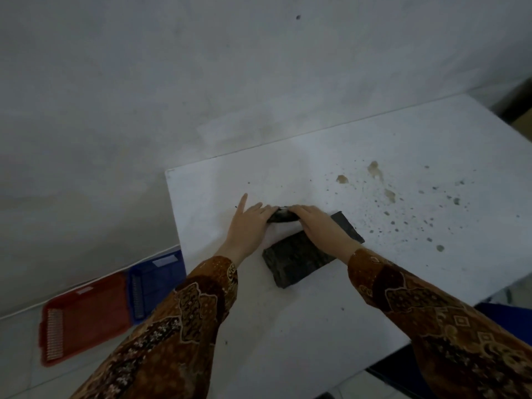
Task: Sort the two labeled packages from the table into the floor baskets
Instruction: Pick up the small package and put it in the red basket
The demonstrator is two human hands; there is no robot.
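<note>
Two black wrapped packages lie on the white table [288, 326]. The near package [299, 262] rests flat between my wrists, and neither hand touches it. The far package [347, 227] lies behind it, mostly covered by my right hand [319, 223], whose fingers curl over its far left end. My left hand [247, 224] meets that same end from the left, index finger stretched out over the table and the other fingers on the black wrap. I see no label on either package. On the floor to the left stand a red basket [83, 318] and a blue basket [155, 283].
Each basket carries a small white tag on its far rim. Both stand against the grey wall, the blue one partly under the table's left edge. Brown stains and dark specks mark the right half of the table. A dark blue object shows below its right edge.
</note>
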